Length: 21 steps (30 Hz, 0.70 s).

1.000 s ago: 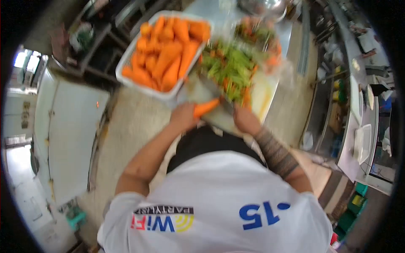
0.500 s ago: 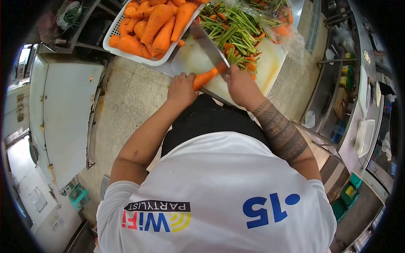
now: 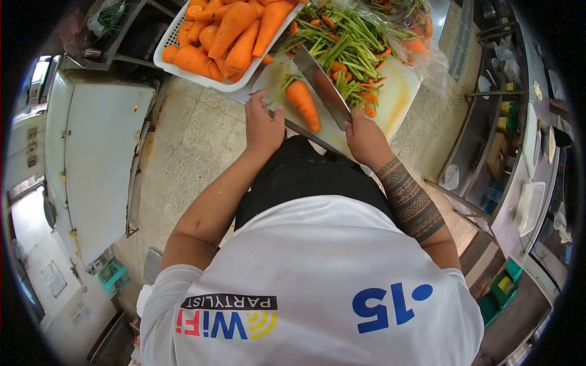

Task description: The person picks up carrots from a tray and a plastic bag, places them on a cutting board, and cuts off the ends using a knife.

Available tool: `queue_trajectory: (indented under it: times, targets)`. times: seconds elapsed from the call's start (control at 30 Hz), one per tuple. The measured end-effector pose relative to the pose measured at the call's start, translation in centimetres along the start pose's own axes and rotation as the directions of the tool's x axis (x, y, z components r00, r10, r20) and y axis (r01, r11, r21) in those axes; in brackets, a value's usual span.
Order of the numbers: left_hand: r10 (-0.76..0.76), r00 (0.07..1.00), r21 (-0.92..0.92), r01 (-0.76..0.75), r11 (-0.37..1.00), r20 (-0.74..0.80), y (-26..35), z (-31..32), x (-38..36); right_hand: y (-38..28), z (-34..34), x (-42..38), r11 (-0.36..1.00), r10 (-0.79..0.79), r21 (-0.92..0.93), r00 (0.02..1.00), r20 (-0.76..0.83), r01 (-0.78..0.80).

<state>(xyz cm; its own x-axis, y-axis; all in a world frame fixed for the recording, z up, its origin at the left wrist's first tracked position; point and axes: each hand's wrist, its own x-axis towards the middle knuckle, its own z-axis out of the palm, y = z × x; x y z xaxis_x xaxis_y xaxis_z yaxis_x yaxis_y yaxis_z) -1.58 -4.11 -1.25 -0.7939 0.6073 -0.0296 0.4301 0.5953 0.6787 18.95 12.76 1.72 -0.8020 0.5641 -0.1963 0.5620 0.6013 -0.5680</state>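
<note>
A single carrot (image 3: pixel 303 105) lies on the white cutting board (image 3: pixel 390 110), green stem stubs at its far end. Left of it, my left hand (image 3: pixel 265 127) is at the board's near edge, thumb and fingers apart, holding nothing. My right hand (image 3: pixel 366 139) grips the handle of a broad-bladed kitchen knife (image 3: pixel 323 85). The blade slants away to the upper left, just right of the carrot. Beyond the knife is a heap of cut green stems (image 3: pixel 348 46) mixed with orange carrot ends (image 3: pixel 368 97).
A white perforated basket (image 3: pixel 235 85) piled with carrots (image 3: pixel 235 27) stands at the board's far left. A clear plastic bag (image 3: pixel 421 55) with carrots lies at the far right. A white appliance (image 3: pixel 104 165) stands left, metal shelving (image 3: pixel 470 146) right.
My left hand has let go of the previously held carrot and opened. A carrot with green stubs now lies on the board. The knife in my right hand has shifted slightly right.
</note>
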Motion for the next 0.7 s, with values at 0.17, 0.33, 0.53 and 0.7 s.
queue_trajectory:
  times: [0.17, 0.33, 0.53, 0.7]
  targets:
    - [-0.088, 0.986, 0.045, 0.083, 0.996, 0.141, 3.3, 2.1, 0.2, -0.1, 0.7, -1.1, 0.999, 0.051, 0.004, 0.998, -0.041, -0.051]
    - [-0.108, 0.957, 0.134, 0.074, 0.988, 0.268, 5.9, 3.0, 1.5, 0.7, 1.7, -1.7, 0.998, 0.033, 0.052, 0.997, -0.074, -0.029]
    - [-0.265, 0.857, -0.459, 0.47, 0.754, 0.442, 2.3, 1.8, 0.8, 1.3, 1.2, -2.9, 0.992, 0.039, 0.12, 0.994, -0.098, -0.027]
    - [-0.25, 0.738, -0.39, 0.575, 0.719, 0.627, -2.6, -1.4, 0.1, 1.0, -0.7, -3.9, 0.995, 0.018, 0.095, 0.996, -0.082, -0.01]
